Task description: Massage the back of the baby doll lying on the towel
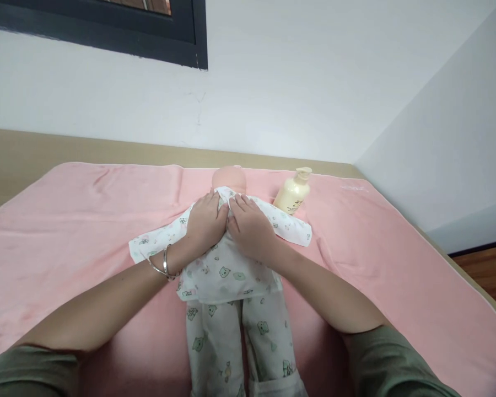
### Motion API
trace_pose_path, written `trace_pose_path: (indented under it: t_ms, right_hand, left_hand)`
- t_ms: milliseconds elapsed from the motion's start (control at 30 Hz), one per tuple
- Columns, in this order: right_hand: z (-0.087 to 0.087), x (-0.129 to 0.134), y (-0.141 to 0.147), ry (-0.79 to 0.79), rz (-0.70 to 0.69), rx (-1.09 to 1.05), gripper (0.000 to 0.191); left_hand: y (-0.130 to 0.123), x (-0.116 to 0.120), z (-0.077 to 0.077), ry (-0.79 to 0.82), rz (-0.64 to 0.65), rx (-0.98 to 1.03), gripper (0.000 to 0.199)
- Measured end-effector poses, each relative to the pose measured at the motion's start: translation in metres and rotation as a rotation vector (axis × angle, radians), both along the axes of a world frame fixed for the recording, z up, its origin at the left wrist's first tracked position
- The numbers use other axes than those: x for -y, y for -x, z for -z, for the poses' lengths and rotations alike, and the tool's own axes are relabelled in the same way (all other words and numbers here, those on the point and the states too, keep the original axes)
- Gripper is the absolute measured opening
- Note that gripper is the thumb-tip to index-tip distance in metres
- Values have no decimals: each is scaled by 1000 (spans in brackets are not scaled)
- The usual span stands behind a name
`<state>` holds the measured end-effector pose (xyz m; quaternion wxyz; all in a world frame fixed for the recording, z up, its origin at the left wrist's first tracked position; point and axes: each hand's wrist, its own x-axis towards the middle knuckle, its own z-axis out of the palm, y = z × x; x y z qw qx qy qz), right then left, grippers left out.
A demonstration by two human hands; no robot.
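A baby doll (228,177) lies on a pink blanket, its head at the far end. It wears a white printed top (235,275) with the sleeves spread to both sides, and matching trousers (217,347). Flat on the upper left of the doll's chest rests my left hand (206,220), fingers stretched towards the neck. My right hand (250,226) lies beside it on the right of the chest, also with extended fingers. The two thumbs meet or nearly meet in the middle. Neither hand holds anything; the cloth under the palms is hidden.
A cream pump bottle (293,193) stands on the blanket just beyond the right sleeve. The pink blanket (380,237) covers most of a wooden surface (20,149). Behind it rises a white wall (273,99) with a dark window frame (200,38); another wall bounds the right side.
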<state>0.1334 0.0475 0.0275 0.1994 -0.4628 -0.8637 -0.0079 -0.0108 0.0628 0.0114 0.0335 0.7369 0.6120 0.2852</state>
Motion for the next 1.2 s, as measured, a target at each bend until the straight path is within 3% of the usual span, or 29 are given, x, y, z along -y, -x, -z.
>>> trace_pose_path:
  t_ms: [167,300,467,667,833,1033,1200]
  right_hand:
    - [-6,-27,-9,128,121,-61,50]
    - [-2,-28,-7,115,147,-63,52]
    - [-2,-26,-8,113,136,-35,54]
    - [-9,-35,-19,186,16,69,57]
    - [-5,-27,-14,88,60,75,53]
    - [6,0,-2,-105,60,94,53]
    - [1,-5,-3,-47,58,68,51]
  left_hand:
    - [-2,3,6,-26,13,-19,43]
    - [-1,3,7,-32,18,-15,41]
    - [-2,4,4,-46,17,-58,40]
    - [-7,17,0,-166,108,-198,42]
    - [-9,24,-2,-139,129,-203,40]
    - [0,5,-6,27,81,-60,36]
    - [-1,4,-2,-30,46,-57,38]
